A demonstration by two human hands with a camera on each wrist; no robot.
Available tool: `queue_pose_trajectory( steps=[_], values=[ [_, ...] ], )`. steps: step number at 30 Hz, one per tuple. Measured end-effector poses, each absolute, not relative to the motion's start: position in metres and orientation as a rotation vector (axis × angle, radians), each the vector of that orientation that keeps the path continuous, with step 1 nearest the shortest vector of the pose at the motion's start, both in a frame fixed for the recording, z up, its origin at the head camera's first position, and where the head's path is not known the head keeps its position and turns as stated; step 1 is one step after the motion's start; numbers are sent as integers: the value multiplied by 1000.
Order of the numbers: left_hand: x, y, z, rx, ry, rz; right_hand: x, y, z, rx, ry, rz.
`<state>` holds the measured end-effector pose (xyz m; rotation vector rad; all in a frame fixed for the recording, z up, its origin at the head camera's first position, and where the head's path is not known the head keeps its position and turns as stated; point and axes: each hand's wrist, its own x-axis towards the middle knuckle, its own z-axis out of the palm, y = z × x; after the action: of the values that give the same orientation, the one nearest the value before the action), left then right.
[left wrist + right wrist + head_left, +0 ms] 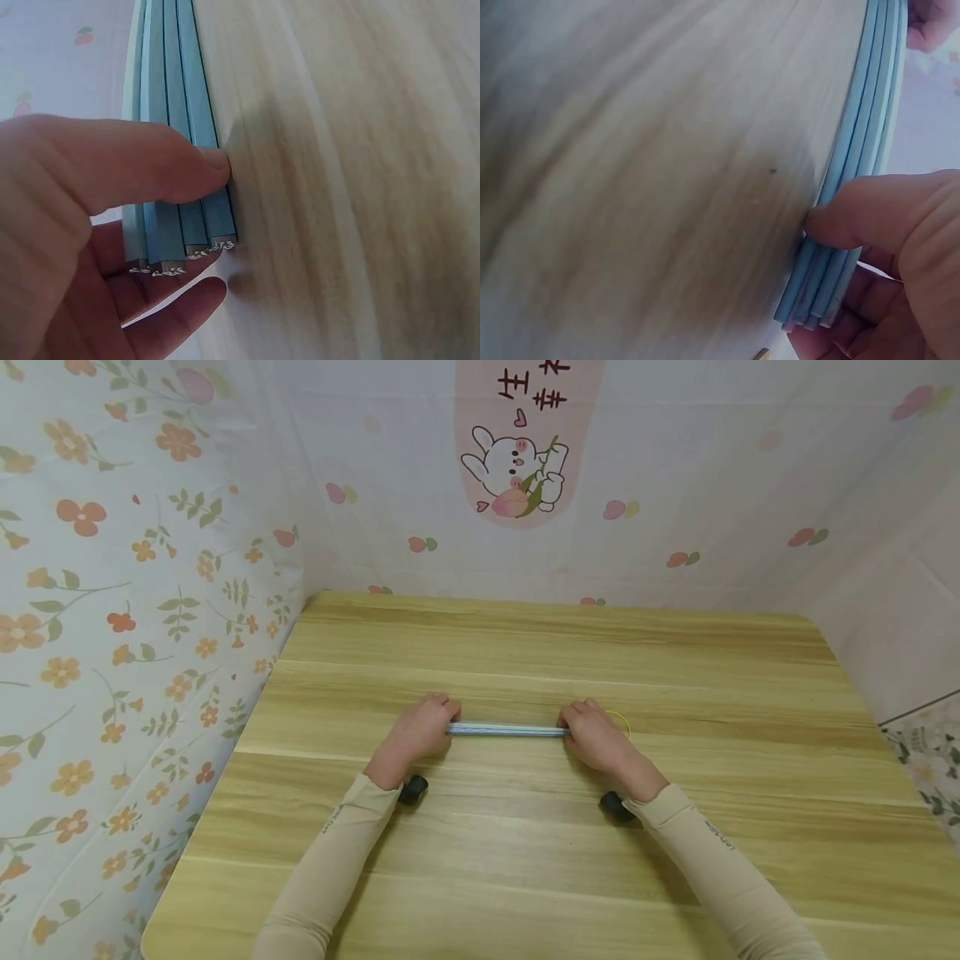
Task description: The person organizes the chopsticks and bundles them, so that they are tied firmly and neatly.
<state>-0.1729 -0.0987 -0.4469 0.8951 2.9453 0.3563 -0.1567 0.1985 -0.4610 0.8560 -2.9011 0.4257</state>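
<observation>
A bundle of several pale blue chopsticks (510, 729) lies crosswise between the two hands, low over the table. My left hand (423, 727) grips the bundle's left end, where the left wrist view shows squared ends with silvery, uneven tips. In that view the thumb (176, 165) lies across the sticks, with fingers behind them. At the other end my right hand (597, 739) pinches the thinner, rounded ends between thumb (840, 221) and fingers. Those ends sit slightly uneven. Just beyond the right hand, a thin yellow loop (628, 723) shows, partly hidden by it.
The wood-grain table (480, 860) spreads under both arms. A white printed curtain (375, 460) hangs along its far edge, and a floral one (97, 652) on the left. Black wrist devices (617, 807) sit below both wrists, close over the table.
</observation>
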Motion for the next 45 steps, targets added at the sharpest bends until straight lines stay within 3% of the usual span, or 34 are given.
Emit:
queue_pose_trajectory(
  steps=[45],
  values=[
    [-164,-93,-435,860,2808,312,-146,196,-448,841,-2986,384]
  ],
)
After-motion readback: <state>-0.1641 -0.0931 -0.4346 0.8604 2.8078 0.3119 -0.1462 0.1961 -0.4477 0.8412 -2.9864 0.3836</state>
